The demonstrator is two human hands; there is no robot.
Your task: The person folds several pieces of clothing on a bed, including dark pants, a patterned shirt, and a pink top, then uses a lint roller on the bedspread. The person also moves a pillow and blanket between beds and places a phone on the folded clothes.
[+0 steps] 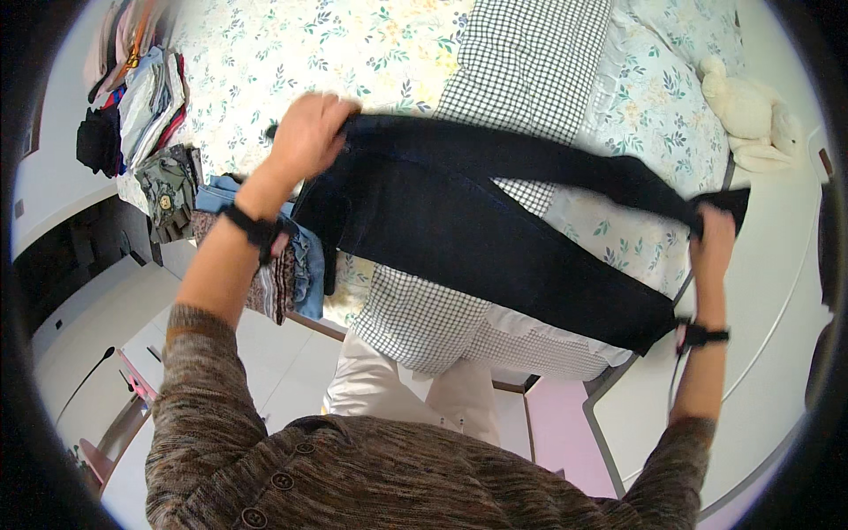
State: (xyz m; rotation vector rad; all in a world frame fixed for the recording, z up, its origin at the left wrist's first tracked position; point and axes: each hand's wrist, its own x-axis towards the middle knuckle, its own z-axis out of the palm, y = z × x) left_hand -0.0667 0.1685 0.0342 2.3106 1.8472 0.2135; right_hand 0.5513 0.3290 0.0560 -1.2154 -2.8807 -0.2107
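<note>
A pair of dark navy trousers point(424, 208) is spread sideways over the bed, waist to the left and legs to the right. My left hand point(309, 132) grips the far corner of the waist, its fingers closed on the cloth. Over at the right, my right hand point(714, 234) is closed round the far leg close to its hem, which sticks out past the fingers. The near leg lies lower and slightly apart, its hem near my right wrist. Both hands are a little blurred.
Folded clothes, among them blue denim point(307, 269) and a camouflage garment point(168, 190), line the bed's left edge. Under the trousers are a floral sheet point(336, 44) and a checked cover point(521, 71). A white plush toy point(751, 115) sits at the far right.
</note>
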